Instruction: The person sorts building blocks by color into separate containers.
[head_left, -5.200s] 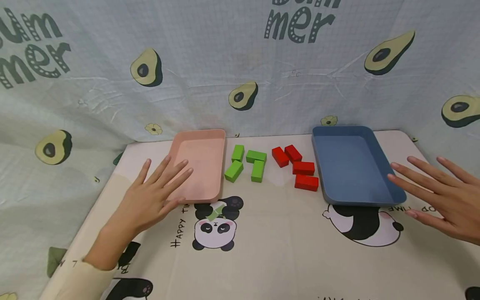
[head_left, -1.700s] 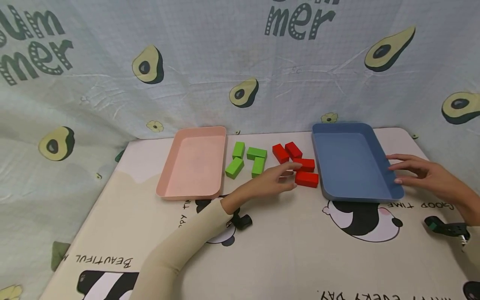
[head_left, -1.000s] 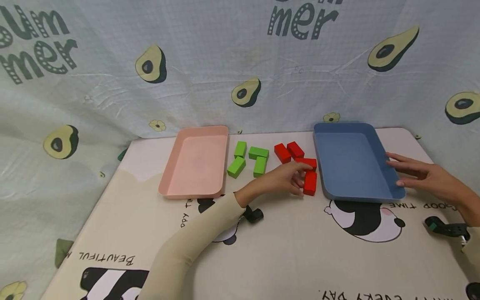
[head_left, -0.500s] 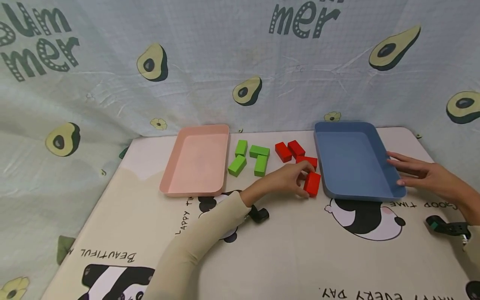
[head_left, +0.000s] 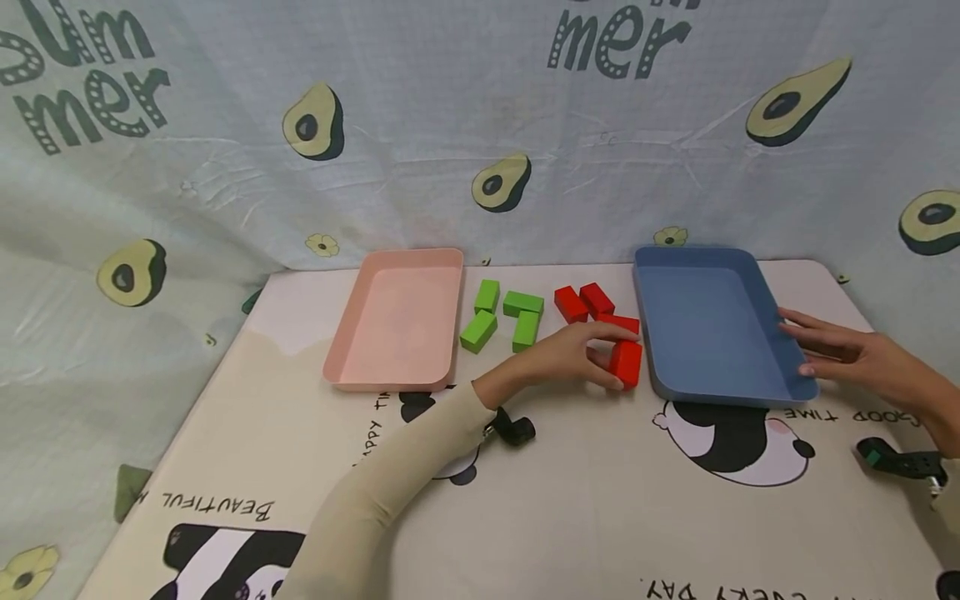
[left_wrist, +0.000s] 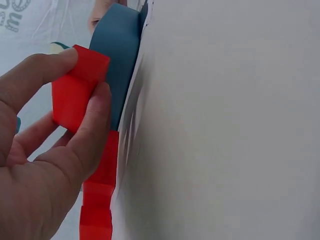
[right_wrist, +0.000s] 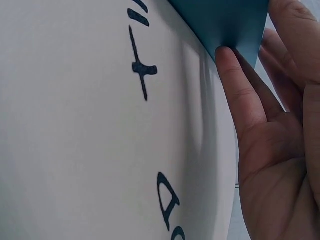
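My left hand [head_left: 573, 354] pinches a red block [head_left: 626, 364] between thumb and fingers, just left of the blue tray. In the left wrist view the held block [left_wrist: 75, 95] is raised off the cloth and tilted, with the blue tray wall [left_wrist: 117, 55] behind it. Several other red blocks [head_left: 596, 298] lie behind and partly under this hand. My right hand [head_left: 862, 354] touches the outer right wall of the blue tray [head_left: 723, 398] with loosely extended fingers. Its thumb [right_wrist: 232, 75] rests against that wall in the right wrist view.
Left of the blocks stands a shallow pink tray [head_left: 390, 386]. Several green blocks [head_left: 525, 331] lie between it and the red ones. A printed cloth [head_left: 570, 517] covers the table, and a hanging sheet [head_left: 420, 117] rises behind. Dark wrist cameras [head_left: 513, 429] show by both sleeves.
My left hand came from over the pink tray to the red blocks, turned one and lifted it. My right hand moved from above the blue tray's right side to its wall.
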